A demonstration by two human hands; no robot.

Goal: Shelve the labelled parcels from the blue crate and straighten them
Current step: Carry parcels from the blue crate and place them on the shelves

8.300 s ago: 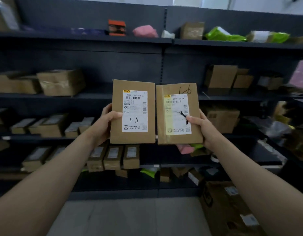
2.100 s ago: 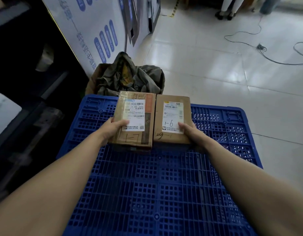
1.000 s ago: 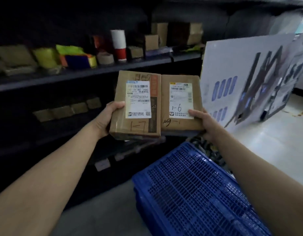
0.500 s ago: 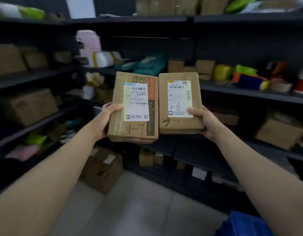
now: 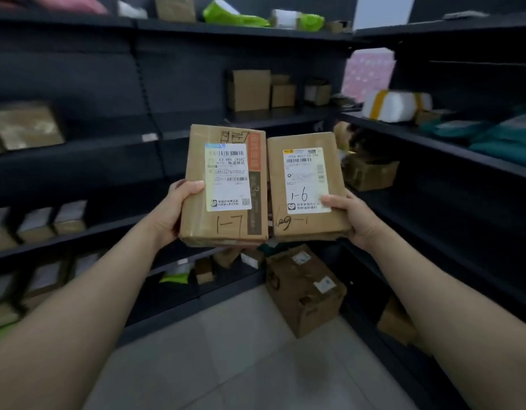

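Observation:
Two brown cardboard parcels are held up side by side in front of me, labels facing me. My left hand (image 5: 174, 208) grips the left edge of the parcel marked 1-7 (image 5: 223, 226), thumb on its front. The parcel marked 1-6 (image 5: 303, 229), slightly smaller, is gripped at its right edge by my right hand (image 5: 350, 216), whose thumb lies on the white label. The two parcels touch along their inner edges. The blue crate is out of view.
Dark shelving (image 5: 78, 229) runs along the left and a second unit (image 5: 433, 140) along the right, meeting in a corner ahead, both holding boxes and bags. A large cardboard box (image 5: 306, 291) stands on the tiled floor (image 5: 241, 365) in the corner, another at the right shelf's foot.
The view has swung left along the shelves toward the corner. Both hands keep holding the same two parcels in front of me; the blue crate has dropped out of view.

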